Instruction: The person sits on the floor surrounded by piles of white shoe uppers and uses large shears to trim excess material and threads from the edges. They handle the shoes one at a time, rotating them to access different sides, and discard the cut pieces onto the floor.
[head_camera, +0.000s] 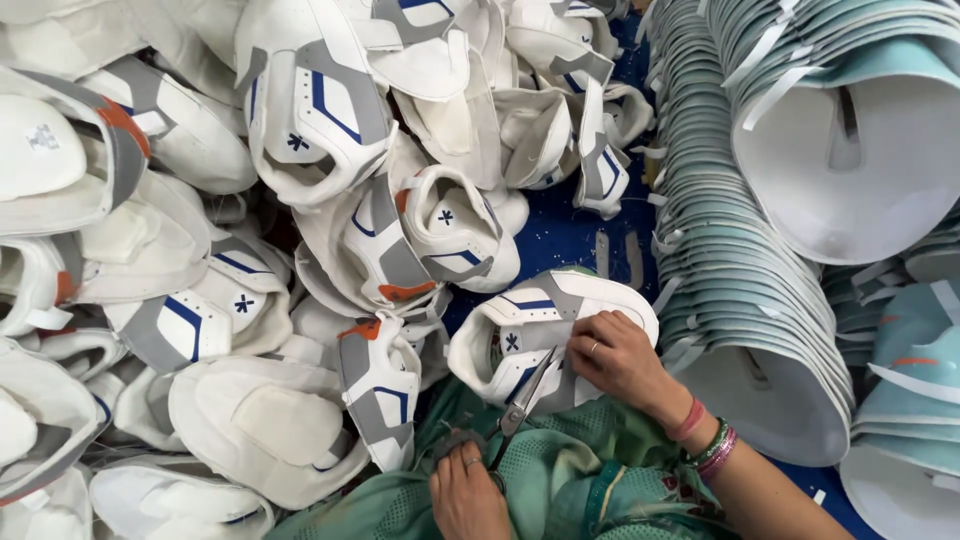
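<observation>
1. A white shoe upper (530, 325) with grey panels and blue stripes lies on the person's lap, in the lower middle of the view. It serves as the landmark here.
2. The right hand (615, 355) rests on the right side of this upper, fingers curled and pressing its edge. It wears a ring, and bracelets circle the wrist.
3. The left hand (468, 495), just below and left of the upper, is closed around the handles of a pair of scissors (518, 408). It also wears a ring.
4. The scissors' blades point up and right, their tips touching the upper's lower edge near the right hand.
5. Green fabric (560, 470) covers the lap beneath the upper and both hands.
6. To the left of and above the upper, a big heap of similar white shoe uppers (300, 200) fills the view, some with orange tabs.
7. To the right of the upper, long nested stacks of pale teal shoe pieces (740, 250) curve across.
8. A blue surface (565, 235) shows just above the upper.
</observation>
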